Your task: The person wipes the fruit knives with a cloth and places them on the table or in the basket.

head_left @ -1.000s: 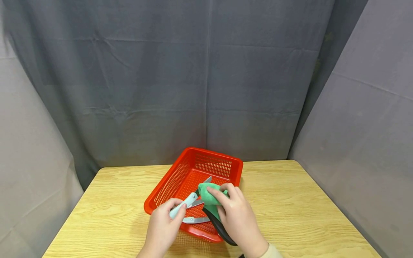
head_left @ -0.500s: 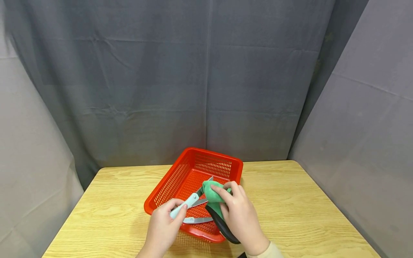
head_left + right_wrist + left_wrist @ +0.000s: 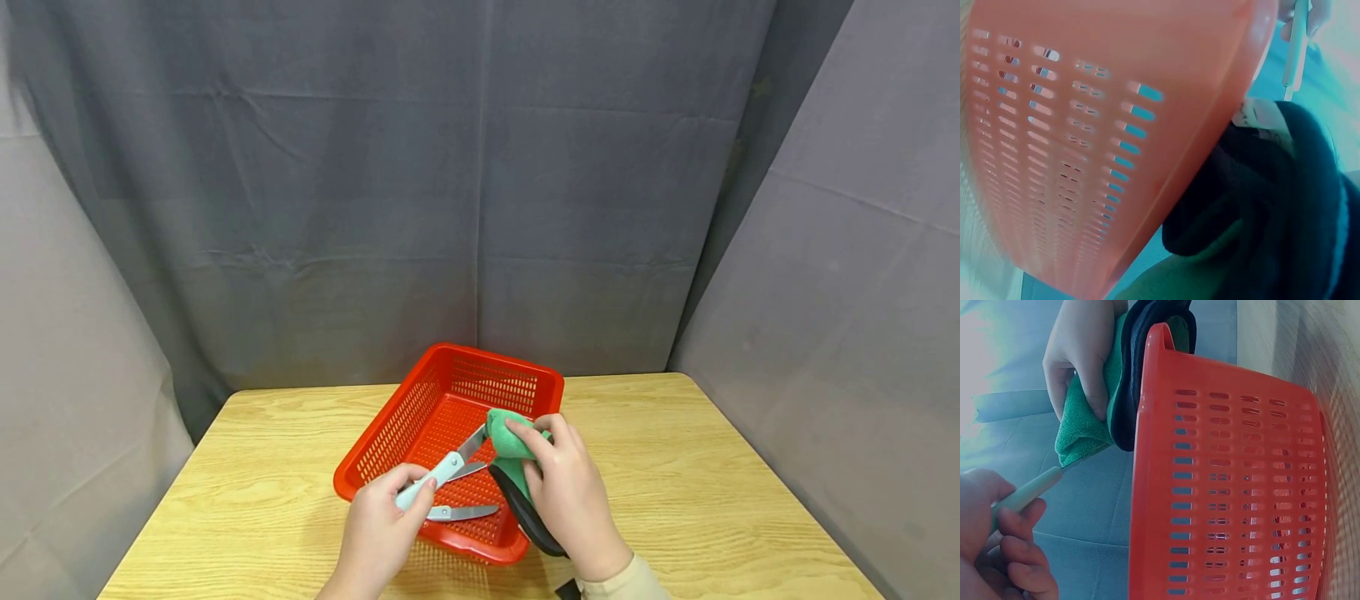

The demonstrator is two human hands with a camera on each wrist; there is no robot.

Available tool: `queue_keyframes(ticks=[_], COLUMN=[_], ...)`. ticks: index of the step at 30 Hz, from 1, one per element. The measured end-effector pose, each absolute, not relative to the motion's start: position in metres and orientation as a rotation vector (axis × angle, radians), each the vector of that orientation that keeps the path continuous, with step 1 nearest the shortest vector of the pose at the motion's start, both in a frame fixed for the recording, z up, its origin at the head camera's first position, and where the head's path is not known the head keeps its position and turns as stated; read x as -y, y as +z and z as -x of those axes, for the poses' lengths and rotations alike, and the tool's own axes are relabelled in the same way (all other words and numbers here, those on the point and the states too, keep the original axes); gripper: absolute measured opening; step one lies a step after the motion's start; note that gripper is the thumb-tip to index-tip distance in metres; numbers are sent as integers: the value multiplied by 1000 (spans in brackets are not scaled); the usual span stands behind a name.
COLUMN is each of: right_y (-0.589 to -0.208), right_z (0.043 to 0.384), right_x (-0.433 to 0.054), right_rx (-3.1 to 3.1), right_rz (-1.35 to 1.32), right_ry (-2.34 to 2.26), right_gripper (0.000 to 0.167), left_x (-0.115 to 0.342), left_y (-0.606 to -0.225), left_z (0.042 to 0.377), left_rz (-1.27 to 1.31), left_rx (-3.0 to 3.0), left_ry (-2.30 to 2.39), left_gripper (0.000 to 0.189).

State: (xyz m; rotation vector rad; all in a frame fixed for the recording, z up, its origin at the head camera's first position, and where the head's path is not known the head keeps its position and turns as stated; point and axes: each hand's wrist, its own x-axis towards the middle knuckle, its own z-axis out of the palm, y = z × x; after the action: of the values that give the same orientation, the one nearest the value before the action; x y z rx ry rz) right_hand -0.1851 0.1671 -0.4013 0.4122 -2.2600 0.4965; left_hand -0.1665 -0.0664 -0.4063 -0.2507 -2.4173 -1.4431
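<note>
My left hand (image 3: pixel 378 521) grips a knife by its pale blue handle (image 3: pixel 429 481), over the front of the red basket (image 3: pixel 510 552). The blade (image 3: pixel 471 443) points up and to the right. My right hand (image 3: pixel 566 492) pinches a green cloth (image 3: pixel 510 429) with a black border around the far end of that blade, so the tip is hidden. A black-edged part of the cloth hangs below the right hand. Inside the basket lie another pale-handled knife (image 3: pixel 471 512) and a further blade (image 3: pixel 468 471), its handle hidden behind the held knife.
The basket has slotted walls and stands on a light wood table (image 3: pixel 675 483). Grey curtains (image 3: pixel 360 208) hang behind the table and at both sides. The basket's near right corner is close beneath the cloth and right wrist.
My right hand has drawn the cloth up and right along the blade, baring more of it near the handle and covering the tip that showed before. The left hand has stayed in place.
</note>
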Motion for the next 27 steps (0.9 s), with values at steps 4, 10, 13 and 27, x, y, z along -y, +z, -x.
queue_keyframes(ticks=[4, 10, 13, 27], right_y=[-402, -403, -403, -399], right_z=[186, 187, 188, 187], right_x=[-168, -168, -168, -172], right_rx=[2261, 2254, 2252, 2207], right_rz=[-406, -388, -370, -307], right_ry=[502, 516, 527, 552], right_gripper=[55, 53, 54, 56], left_x=[66, 66, 66, 66], left_y=[-406, -406, -406, -408], left_z=[166, 167, 167, 167], left_rz=[250, 239, 236, 238], left_rx=[2421, 2434, 2427, 2301], left_ry=[-1445, -1456, -1463, -1525], left_gripper=[5, 5, 4, 10])
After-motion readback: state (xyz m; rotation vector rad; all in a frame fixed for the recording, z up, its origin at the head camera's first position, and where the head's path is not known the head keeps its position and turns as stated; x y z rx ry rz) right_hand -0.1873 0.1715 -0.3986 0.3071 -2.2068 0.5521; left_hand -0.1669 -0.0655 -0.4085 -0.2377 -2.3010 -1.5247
